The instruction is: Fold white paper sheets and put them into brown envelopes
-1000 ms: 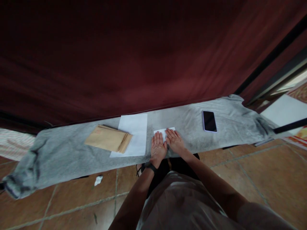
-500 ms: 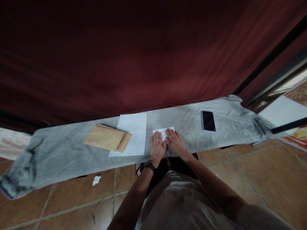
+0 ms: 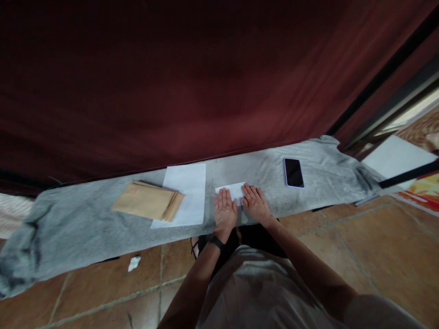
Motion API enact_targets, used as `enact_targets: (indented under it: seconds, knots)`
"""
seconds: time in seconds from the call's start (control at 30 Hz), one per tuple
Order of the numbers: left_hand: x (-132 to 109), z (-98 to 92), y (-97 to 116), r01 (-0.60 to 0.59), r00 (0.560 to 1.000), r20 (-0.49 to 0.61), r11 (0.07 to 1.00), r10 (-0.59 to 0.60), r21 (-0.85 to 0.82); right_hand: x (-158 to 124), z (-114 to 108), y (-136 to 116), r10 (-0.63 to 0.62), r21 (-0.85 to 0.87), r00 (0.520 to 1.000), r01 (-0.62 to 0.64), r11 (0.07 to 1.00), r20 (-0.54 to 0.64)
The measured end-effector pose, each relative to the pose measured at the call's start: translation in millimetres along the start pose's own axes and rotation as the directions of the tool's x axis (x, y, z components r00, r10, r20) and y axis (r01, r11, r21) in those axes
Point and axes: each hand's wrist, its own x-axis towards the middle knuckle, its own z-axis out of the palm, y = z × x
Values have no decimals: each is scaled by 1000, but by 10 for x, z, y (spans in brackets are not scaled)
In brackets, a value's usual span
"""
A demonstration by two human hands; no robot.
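Note:
A small white piece of paper, which looks folded, lies on the grey cloth in front of me. My left hand rests flat on its left part, fingers stretched out and pointing away from me. At the paper's right edge my right hand lies flat too, fingers extended and slightly spread. Neither hand grips anything. The palms cover the near part of the paper.
Left of my hands, a stack of brown envelopes overlaps white paper sheets. A phone lies to the right. Grey cloth covers the narrow bench, with a dark red curtain behind. Crumpled white paper lies on the tiled floor.
My right hand has slid a little to the right across the paper, widening the gap between my hands. My left hand stays flat on it. The whole view has shifted slightly.

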Motion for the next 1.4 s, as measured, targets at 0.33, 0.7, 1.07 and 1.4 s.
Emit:
enact_targets:
  seconds: [0.33, 0.7, 1.07, 1.4]
  knots:
    - [208, 92, 123, -80, 991, 101, 995, 86, -63, -8, 0, 1, 0, 5, 1000, 0, 1000, 11]
    - [141, 17, -99, 51, 995, 84, 999, -51, 2, -19, 20, 13, -2, 3, 1000, 2, 1000, -22]
    - [138, 69, -121, 50, 996, 70, 999, -52, 19, 202, -11, -243, -26, 32, 999, 25, 999, 46]
    - [67, 49, -212, 93, 996, 18, 996, -93, -10, 57, 3, 55, 11, 7, 1000, -11, 1000, 7]
